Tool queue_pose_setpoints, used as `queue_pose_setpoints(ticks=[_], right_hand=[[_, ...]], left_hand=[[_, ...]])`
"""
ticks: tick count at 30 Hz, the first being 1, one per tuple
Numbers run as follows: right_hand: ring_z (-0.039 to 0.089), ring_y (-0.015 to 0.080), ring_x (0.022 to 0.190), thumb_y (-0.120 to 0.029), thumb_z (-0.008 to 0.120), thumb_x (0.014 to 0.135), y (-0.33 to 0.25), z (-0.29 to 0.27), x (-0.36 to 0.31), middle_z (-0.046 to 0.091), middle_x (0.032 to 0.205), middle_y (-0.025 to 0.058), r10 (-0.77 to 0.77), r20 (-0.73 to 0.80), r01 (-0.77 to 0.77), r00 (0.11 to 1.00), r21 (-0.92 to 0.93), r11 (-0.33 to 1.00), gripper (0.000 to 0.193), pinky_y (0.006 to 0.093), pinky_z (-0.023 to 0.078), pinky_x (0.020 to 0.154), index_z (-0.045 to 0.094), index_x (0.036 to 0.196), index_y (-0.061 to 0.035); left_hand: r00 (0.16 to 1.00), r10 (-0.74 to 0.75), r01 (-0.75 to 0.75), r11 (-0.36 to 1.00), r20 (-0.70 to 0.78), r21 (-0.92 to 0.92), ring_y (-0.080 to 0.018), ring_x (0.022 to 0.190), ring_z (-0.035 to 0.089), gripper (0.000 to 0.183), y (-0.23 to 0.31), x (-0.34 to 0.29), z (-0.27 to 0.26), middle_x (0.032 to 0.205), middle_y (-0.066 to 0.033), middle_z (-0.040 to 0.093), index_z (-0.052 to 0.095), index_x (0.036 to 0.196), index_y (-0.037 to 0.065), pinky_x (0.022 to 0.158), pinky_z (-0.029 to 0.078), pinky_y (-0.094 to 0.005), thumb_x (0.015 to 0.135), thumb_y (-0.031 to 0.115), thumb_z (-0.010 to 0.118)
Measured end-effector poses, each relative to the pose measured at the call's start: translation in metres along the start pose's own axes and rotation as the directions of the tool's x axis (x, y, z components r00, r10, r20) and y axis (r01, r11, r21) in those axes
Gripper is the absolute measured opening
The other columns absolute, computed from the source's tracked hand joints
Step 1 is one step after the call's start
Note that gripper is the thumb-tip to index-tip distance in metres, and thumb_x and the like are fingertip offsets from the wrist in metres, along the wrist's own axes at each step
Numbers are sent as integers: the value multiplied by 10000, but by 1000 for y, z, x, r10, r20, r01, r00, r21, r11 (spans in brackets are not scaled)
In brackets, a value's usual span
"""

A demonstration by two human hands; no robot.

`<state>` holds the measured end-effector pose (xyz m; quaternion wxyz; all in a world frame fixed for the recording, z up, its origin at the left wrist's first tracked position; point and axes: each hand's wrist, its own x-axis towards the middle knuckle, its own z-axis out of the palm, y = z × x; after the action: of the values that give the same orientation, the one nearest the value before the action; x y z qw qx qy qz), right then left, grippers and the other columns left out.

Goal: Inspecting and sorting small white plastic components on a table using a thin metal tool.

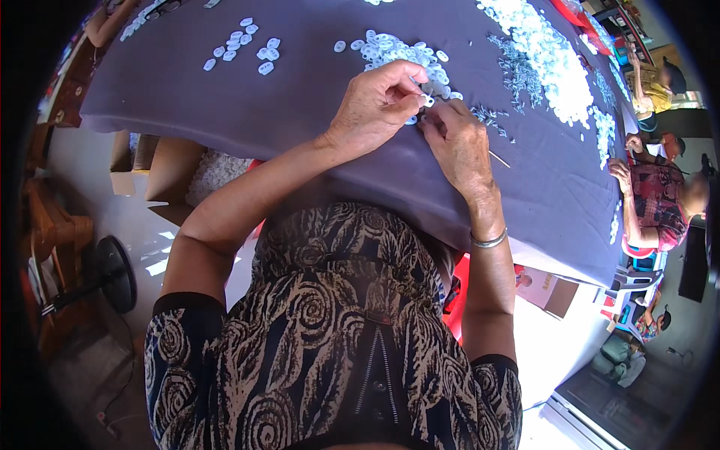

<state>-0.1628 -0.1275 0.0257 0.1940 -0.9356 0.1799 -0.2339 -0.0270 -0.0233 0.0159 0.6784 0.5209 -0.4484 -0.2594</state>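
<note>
My left hand pinches a small white oval plastic piece with holes between thumb and fingertips, above the table's near edge. Close beside it, my right hand has its fingers bent together and pointing down at the cloth; whatever they may hold is hidden. Just beyond both hands lies a loose heap of the same white oval pieces. Small dark metal screws are scattered to the right of my right hand.
A dark cloth covers the table. More oval pieces lie left; a larger screw pile and a long white heap lie right. A thin stick rests near my right wrist. Other people sit around the table.
</note>
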Motion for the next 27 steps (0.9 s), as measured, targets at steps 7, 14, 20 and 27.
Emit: queue_pose_setpoints(ticks=[7, 14, 20, 27], right_hand=[[630, 271, 710, -52, 667, 762, 3, -2, -1, 593, 835, 131, 19, 37, -21, 999, 44, 999, 147, 357, 492, 652, 612, 883, 10], [632, 249, 715, -42, 671, 753, 0, -7, -1, 599, 830, 121, 72, 93, -77, 993, 50, 996, 166, 347, 496, 663, 606, 897, 8], [636, 251, 724, -26, 660, 757, -1, -7, -1, 611, 833, 127, 58, 122, -67, 991, 70, 995, 162, 351, 496, 660, 589, 897, 18], [640, 264, 736, -35, 647, 775, 0, -7, 0, 618, 851, 136, 40, 92, -46, 995, 56, 997, 152, 362, 495, 668, 584, 901, 22]], left_hand=[[1000, -15, 15, 1000, 4, 9, -46, 685, 544, 222, 1, 0, 1, 764, -24, 603, 566, 1041, 4, 623, 472, -203, 824, -12, 607], [999, -11, 10, 999, 37, 39, -39, 725, 566, 235, -3, -2, 0, 817, 6, 600, 555, 1098, 55, 575, 420, -181, 868, 26, 595], [999, -7, 5, 999, 44, 43, -30, 712, 553, 236, -4, -2, 0, 810, 13, 596, 556, 1096, 57, 570, 414, -179, 866, 22, 598], [1000, -6, 5, 1000, 23, 24, -37, 704, 548, 224, 2, -2, 1, 790, -3, 601, 563, 1066, 30, 599, 443, -186, 847, 2, 600]])
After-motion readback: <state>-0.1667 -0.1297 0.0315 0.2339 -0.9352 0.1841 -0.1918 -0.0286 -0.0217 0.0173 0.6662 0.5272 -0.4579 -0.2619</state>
